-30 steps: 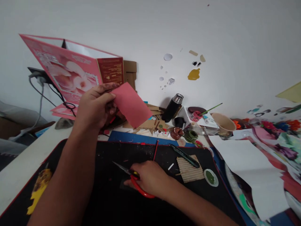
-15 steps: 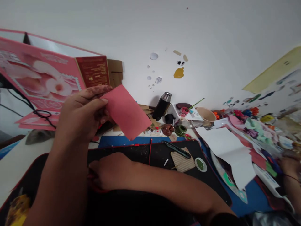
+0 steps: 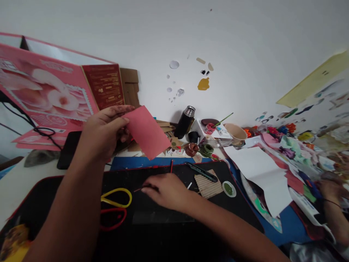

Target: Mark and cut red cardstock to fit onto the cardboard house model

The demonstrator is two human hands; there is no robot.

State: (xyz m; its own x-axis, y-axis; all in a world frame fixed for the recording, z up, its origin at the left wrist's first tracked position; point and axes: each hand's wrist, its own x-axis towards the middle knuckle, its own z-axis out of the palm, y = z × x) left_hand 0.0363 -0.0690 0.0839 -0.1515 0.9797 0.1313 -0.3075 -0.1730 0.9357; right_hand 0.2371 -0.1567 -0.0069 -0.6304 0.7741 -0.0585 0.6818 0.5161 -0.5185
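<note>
My left hand (image 3: 102,127) is raised, pinching a pink sheet of paper (image 3: 148,133) by its upper left corner. The sheet hangs tilted above the black mat's far edge. Low over the mat, my right hand (image 3: 169,191) has its fingers curled, and a thin pinkish strip (image 3: 137,190) sticks out at the fingertips. Between my arms lie scissors (image 3: 116,209) with one yellow and one red handle loop; my left forearm hides their blades. Just beyond my right hand is a thin red stick (image 3: 171,166), partly covered by the hand.
A green utility knife (image 3: 201,171) rests on corrugated cardboard (image 3: 208,187), beside a small dish of green paint (image 3: 229,189). White paper (image 3: 253,163) lies to the right. At the back are a black thermos (image 3: 184,123) and a pink box (image 3: 51,87). Another person's hand (image 3: 331,189) is at far right.
My right hand has left the scissors and moved right across the mat, so their handles now show. My left hand and the pink paper have shifted only slightly.
</note>
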